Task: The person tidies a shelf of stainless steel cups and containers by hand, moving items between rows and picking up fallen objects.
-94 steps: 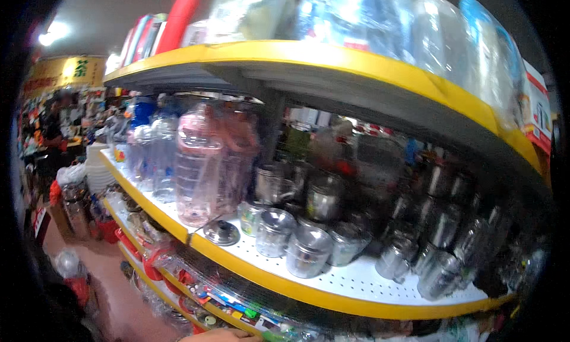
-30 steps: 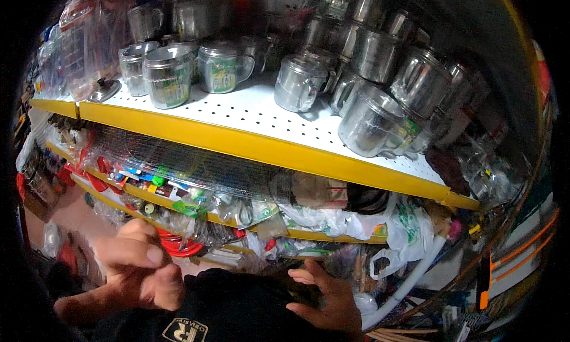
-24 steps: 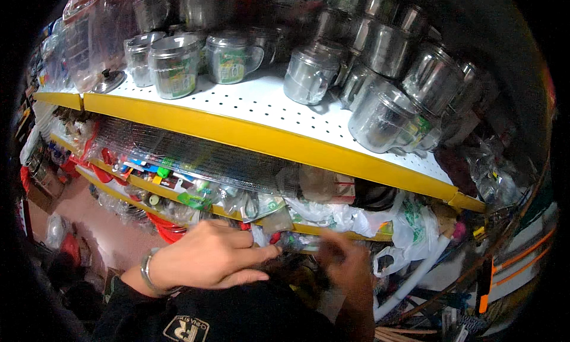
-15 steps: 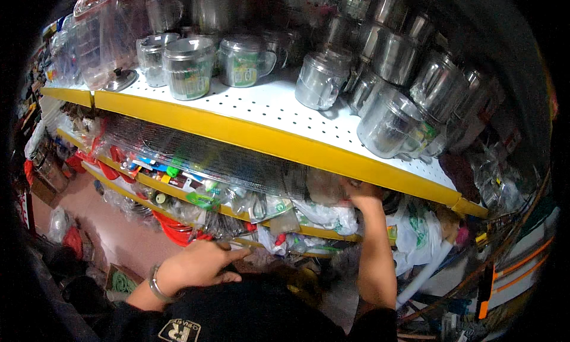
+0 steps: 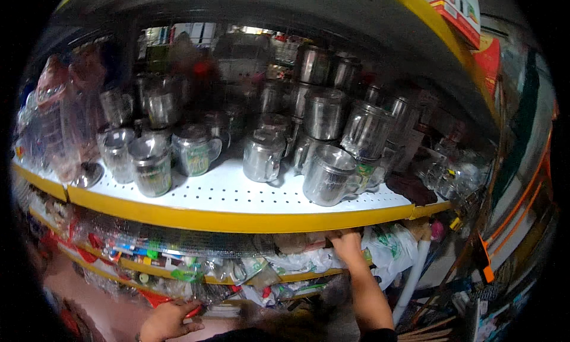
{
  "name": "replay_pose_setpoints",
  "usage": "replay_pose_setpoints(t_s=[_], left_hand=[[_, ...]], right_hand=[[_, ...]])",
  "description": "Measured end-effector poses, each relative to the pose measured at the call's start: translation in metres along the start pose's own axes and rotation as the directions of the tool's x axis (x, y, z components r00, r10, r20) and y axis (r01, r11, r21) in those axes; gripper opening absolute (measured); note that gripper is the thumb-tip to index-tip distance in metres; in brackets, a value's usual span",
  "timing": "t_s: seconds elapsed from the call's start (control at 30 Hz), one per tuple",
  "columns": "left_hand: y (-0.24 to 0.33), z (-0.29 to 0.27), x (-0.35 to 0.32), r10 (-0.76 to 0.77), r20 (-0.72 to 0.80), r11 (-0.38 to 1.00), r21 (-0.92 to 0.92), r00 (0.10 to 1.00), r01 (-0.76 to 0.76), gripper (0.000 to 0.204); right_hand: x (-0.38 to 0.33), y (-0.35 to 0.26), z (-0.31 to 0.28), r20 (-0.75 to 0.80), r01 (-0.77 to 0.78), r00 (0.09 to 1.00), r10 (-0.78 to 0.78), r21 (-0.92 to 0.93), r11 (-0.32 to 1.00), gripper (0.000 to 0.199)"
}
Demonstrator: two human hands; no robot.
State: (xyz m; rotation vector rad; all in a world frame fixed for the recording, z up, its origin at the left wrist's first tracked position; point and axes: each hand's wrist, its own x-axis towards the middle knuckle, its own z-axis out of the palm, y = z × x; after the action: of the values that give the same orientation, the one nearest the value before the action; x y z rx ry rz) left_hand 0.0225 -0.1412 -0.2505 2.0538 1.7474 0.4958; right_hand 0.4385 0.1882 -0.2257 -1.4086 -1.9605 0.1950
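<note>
My right hand (image 5: 348,247) reaches up to the lower shelf, just under the yellow shelf edge (image 5: 237,221). Its fingers lie among crumpled plastic bags (image 5: 303,260) and a brownish packet (image 5: 300,242); whether it grips anything is hidden. My left hand (image 5: 168,321) is low at the bottom edge, fingers loosely curled beside a red item (image 5: 193,311) and packaged goods. On the white perforated shelf above stand several steel mugs with lids, one large mug (image 5: 328,177) at the front.
Clear plastic jugs (image 5: 59,122) stand at the shelf's left end. Small bagged goods (image 5: 166,256) fill the lower shelves. A white pipe (image 5: 412,270) leans at the right. Boxes (image 5: 457,6) sit on the top shelf.
The view has tilted up toward the mug shelf. My right hand has reached further up under the yellow edge. My left hand has dropped lower and to the left.
</note>
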Motion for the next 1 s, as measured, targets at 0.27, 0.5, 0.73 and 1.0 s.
replay_pose_setpoints(t_s=[0.27, 0.5, 0.73, 1.0], left_hand=[[-0.01, -0.035, 0.044, -0.047, 0.311, 0.981, -0.163, 0.949, 0.102, 0.044], [-0.051, -0.029, 0.072, 0.222, 0.247, 0.974, -0.1, 0.943, -0.203, 0.067], [-0.025, -0.032, 0.082, 0.299, 0.214, 0.954, -0.057, 0.93, -0.294, 0.071], [0.007, -0.019, 0.058, -0.061, 0.17, 0.993, 0.112, 0.984, 0.042, 0.074]], right_hand=[[-0.125, -0.035, -0.103, 0.057, -0.124, 0.991, 0.124, 0.0, 0.992, 0.027], [-0.187, -0.081, -0.17, -0.061, -0.191, 0.979, 0.197, 0.083, 0.978, 0.029], [-0.154, -0.117, -0.249, -0.223, -0.129, 0.963, 0.151, 0.107, 0.986, 0.018], [-0.055, -0.064, -0.306, -0.343, 0.101, 0.939, -0.034, 0.179, 0.979, 0.021]])
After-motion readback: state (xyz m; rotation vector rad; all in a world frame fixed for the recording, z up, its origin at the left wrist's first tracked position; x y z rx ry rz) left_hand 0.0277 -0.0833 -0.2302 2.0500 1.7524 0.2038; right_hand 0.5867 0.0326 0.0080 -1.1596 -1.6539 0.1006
